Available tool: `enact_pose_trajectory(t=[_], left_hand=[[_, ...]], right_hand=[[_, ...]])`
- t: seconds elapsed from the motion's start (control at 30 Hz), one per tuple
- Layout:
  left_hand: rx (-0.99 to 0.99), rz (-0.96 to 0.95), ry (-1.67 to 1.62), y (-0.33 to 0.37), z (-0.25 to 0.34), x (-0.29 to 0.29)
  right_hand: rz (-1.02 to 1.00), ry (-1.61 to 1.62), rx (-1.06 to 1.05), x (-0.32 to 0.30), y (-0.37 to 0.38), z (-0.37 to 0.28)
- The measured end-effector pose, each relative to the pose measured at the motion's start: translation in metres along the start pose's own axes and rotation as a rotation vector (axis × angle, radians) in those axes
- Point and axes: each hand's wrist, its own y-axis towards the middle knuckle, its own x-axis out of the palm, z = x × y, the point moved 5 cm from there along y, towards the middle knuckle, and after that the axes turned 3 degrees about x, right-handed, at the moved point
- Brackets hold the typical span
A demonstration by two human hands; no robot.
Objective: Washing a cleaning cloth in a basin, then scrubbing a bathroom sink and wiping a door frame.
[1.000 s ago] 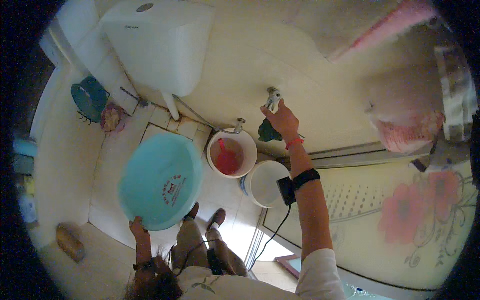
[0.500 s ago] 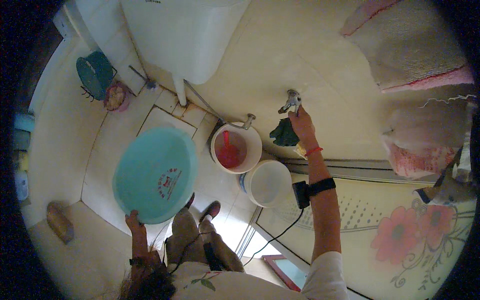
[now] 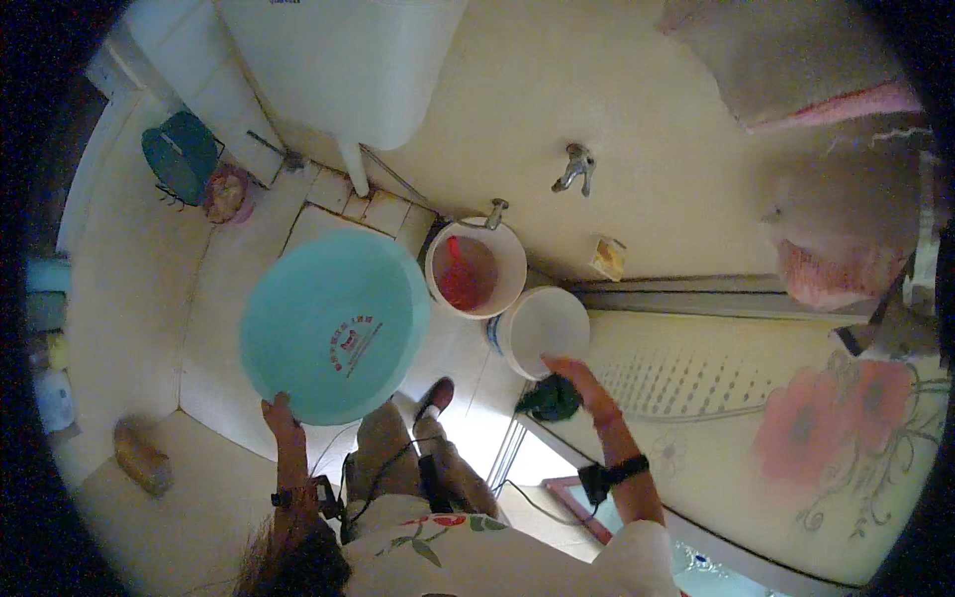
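A large turquoise plastic basin (image 3: 308, 298) hangs tilted on the left, its printed inside facing me. My left hand (image 3: 284, 414) is closed on its near rim. A dark green cloth (image 3: 552, 400) dangles bunched up from my right hand (image 3: 582, 383), whose fingers are closed around it. That hand is just in front of a white bucket (image 3: 547, 328). Beside this stands another white bucket (image 3: 507, 298) with a red dipper (image 3: 458, 269) in it. On the wall beyond is a metal tap (image 3: 574, 171), which neither hand touches.
A white tank or basin (image 3: 348, 70) is fixed to the far wall, with a hose and small valve (image 3: 495, 212) below it. A glass panel with red flowers (image 3: 806, 423) stands at the right. Towels (image 3: 836, 259) hang above it. A green bin (image 3: 179, 154) is at the far left.
My right hand has left the tap and come down toward me with the green cloth. The basin has shifted slightly right, still in my left hand.
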Motion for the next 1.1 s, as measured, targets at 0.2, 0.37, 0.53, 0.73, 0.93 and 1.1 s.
enact_pose_trajectory(t=[0.2, 0.37, 0.53, 0.73, 0.93, 1.1], left_hand=[[-0.068, -0.035, 0.113, 0.008, 0.005, 0.028], [-0.182, -0.15, 0.254, 0.05, -0.027, 0.011], [0.178, -0.674, 0.843, 0.084, -0.037, -0.005], [0.625, -1.124, 1.22, 0.062, -0.052, 0.043], [-0.315, -0.562, 0.872, -0.054, -0.082, 0.093], [-0.334, -0.936, 1.081, -0.177, -0.11, 0.121]], right_hand=[[0.237, 0.916, 0.445, 0.056, -0.156, 0.207], [0.418, 1.349, 0.352, 0.125, -0.261, 0.223], [0.468, 1.602, 0.158, 0.177, -0.317, 0.239], [0.648, 1.702, -0.045, 0.213, -0.386, 0.248], [0.792, 1.936, -0.325, 0.21, -0.471, 0.238], [0.844, 2.002, -0.483, 0.219, -0.532, 0.288]])
